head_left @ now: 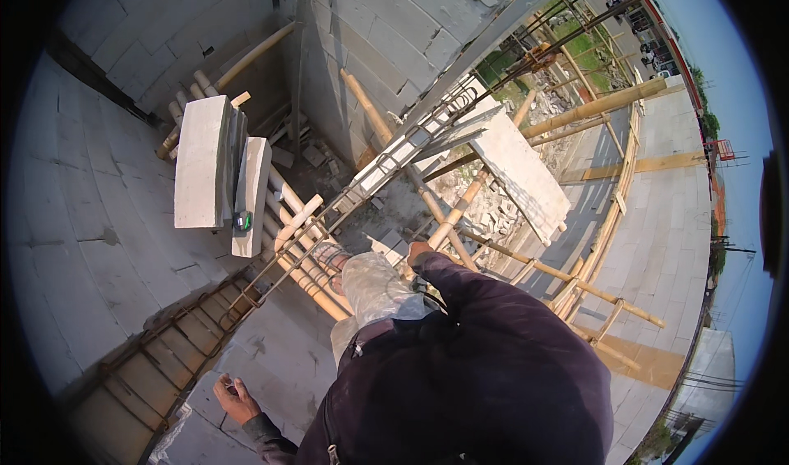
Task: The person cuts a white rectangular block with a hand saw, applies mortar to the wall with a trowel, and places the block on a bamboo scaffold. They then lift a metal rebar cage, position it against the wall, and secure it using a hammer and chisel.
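Apparently you're bracing yourself among grey block walls (pixel 90 218). Just ahead of you slants a bamboo pole (pixel 463 206); off to its left, pale blocks (pixel 201 161) stand close together. Your right hand (pixel 419 251) seems curled round the pole's near end; your left hand (pixel 236 398), loosely bent, looks empty. Any shift likely calls for sure footing. Smallest, what looks like a tape measure (pixel 242 221) sits on one block.

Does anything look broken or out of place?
Yes: jagged pale rubble lies scattered below the round tan bamboo poles, like broken masonry. A small green and black object sits oddly alone on a narrow pale masonry block.
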